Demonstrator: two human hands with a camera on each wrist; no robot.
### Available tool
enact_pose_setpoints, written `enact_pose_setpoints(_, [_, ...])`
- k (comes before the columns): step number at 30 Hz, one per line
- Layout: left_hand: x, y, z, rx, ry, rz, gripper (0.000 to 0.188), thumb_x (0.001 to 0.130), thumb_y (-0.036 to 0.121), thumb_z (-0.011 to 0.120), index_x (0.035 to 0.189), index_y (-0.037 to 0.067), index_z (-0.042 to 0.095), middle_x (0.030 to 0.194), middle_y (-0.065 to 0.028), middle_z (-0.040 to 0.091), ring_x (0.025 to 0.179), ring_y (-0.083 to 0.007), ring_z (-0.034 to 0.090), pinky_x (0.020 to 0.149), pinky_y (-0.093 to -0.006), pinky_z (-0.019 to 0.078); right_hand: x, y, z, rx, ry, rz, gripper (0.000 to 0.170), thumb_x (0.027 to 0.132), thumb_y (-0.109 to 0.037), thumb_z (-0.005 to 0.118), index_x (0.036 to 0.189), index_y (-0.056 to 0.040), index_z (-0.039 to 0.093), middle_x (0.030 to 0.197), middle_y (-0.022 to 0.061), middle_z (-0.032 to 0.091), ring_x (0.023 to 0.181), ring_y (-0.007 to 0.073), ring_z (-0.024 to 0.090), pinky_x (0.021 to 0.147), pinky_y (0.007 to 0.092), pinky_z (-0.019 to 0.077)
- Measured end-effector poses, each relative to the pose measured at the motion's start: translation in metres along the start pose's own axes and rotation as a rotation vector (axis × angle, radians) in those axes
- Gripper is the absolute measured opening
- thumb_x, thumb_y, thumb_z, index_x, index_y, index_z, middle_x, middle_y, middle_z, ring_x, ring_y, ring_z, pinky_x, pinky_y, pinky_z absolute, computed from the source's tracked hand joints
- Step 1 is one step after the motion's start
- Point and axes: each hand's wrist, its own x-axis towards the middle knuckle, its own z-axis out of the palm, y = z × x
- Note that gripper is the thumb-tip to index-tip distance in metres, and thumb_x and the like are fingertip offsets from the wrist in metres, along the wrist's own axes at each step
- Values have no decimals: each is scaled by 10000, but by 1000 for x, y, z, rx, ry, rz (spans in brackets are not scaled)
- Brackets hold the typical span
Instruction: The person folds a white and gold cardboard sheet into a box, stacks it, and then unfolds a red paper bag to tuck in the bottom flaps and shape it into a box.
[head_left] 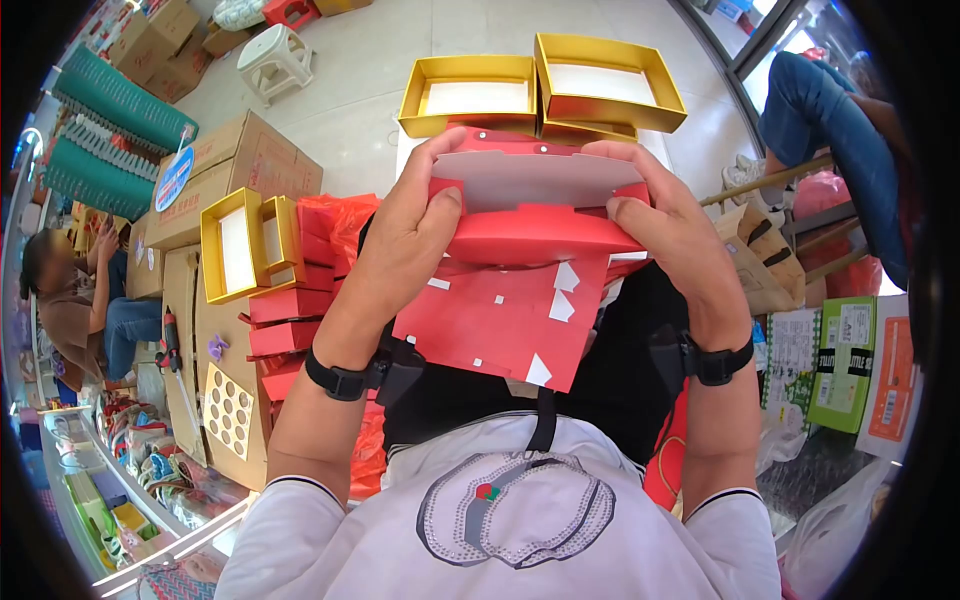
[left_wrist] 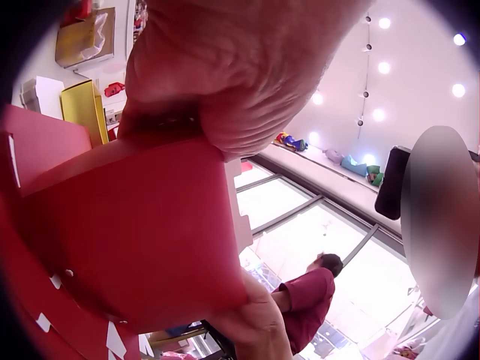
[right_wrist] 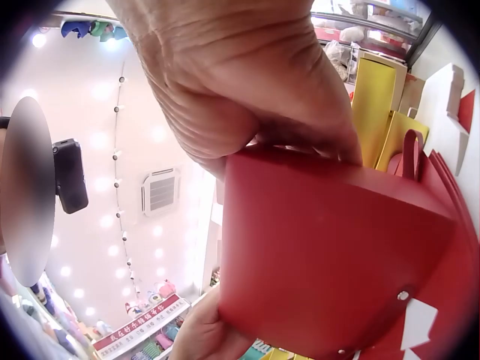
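A red folded card box (head_left: pixel 545 232) with a pale grey inner side is held between both hands over the lap. My left hand (head_left: pixel 405 225) grips its left end, thumb at the near edge and fingers along the far side. The right end is gripped the same way by my right hand (head_left: pixel 675 220). In the left wrist view the box's red face (left_wrist: pixel 142 232) fills the middle, below my left hand (left_wrist: pixel 232 67). The right wrist view has my right hand (right_wrist: pixel 247 75) over the red box (right_wrist: pixel 322 240). A red sheet (head_left: pixel 500 325) with white patches lies on the lap.
Gold box trays (head_left: pixel 470 122) stand beyond the hands. At the left are stacked red boxes (head_left: pixel 290 338), more gold trays (head_left: pixel 208 250) and a cardboard carton (head_left: pixel 215 190). A seated person's leg (head_left: pixel 830 150) is at the right; another person (head_left: pixel 75 290) sits at the left.
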Motion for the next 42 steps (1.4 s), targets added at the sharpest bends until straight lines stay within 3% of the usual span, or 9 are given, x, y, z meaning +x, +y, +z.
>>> enact_pose_setpoints(3, [-1,3,1,-15,53,29,505,1099,257,544,1543,42,439,1352,-118,597,1197,-146,569,1078,-295,432,1,-1,4,126,63,-13,394,1016,-159,601,1395,-50,587,1183,47,668,1081,99,612,978,265,489])
enact_pose_setpoints(8, [-2,-7,13,-244,146,254,470,1114,338,543,1492,60,505,1391,-87,599,1291,-158,541,1133,-311,402,5,13,11,340,170,-125,370,1062,-301,652,1346,-64,643,1157,43,702,1085,84,623,990,254,494])
enact_pose_setpoints(12, [7,-27,8,-261,97,355,347,1124,326,521,1331,61,607,1364,-55,608,1289,-156,543,1133,-319,403,7,15,17,318,205,-219,289,1059,-293,655,1235,-65,673,1170,69,713,1083,106,627,995,263,496])
enact_pose_setpoints(15, [8,-28,4,-177,88,365,298,1119,332,531,1214,60,608,1362,-99,626,1286,-166,562,1129,-350,423,7,16,18,189,229,-279,231,1048,-250,654,1174,-57,665,1194,85,710,1083,116,626,993,273,499])
enact_pose_setpoints(24, [1,-5,-1,-172,6,44,229,1052,158,644,1251,48,623,1206,-38,650,1091,-95,611,943,-265,524,1,-3,17,-2,143,-104,247,950,-115,625,1181,-28,636,1177,79,688,1073,125,620,965,288,502])
enact_pose_setpoints(33, [3,-6,1,-188,19,-12,259,1058,175,629,1284,49,624,1138,-30,672,1019,-79,632,864,-259,551,1,-4,15,-6,137,-51,242,962,-136,633,1178,-29,645,1112,55,674,1011,107,610,906,275,498])
enact_pose_setpoints(36, [1,-3,-1,-150,-2,-40,355,1063,254,629,1357,57,598,1226,-69,656,1105,-109,620,934,-278,535,1,-5,13,-2,124,-45,261,981,-176,647,1202,-37,646,1110,53,672,1014,104,608,910,272,496])
enact_pose_setpoints(39, [0,-9,0,-159,17,55,461,1080,323,581,1462,68,535,1393,-91,592,1265,-150,555,1107,-316,427,-1,-1,11,62,114,-55,287,1001,-230,662,1221,-45,648,1102,48,670,1019,105,610,912,269,496])
enact_pose_setpoints(42, [-1,-8,-2,-107,-38,88,527,1079,360,572,1509,70,481,1434,-111,568,1313,-172,526,1124,-330,408,-2,1,10,41,104,-45,305,1011,-263,668,1222,-43,653,1093,45,671,1021,108,613,920,266,496])
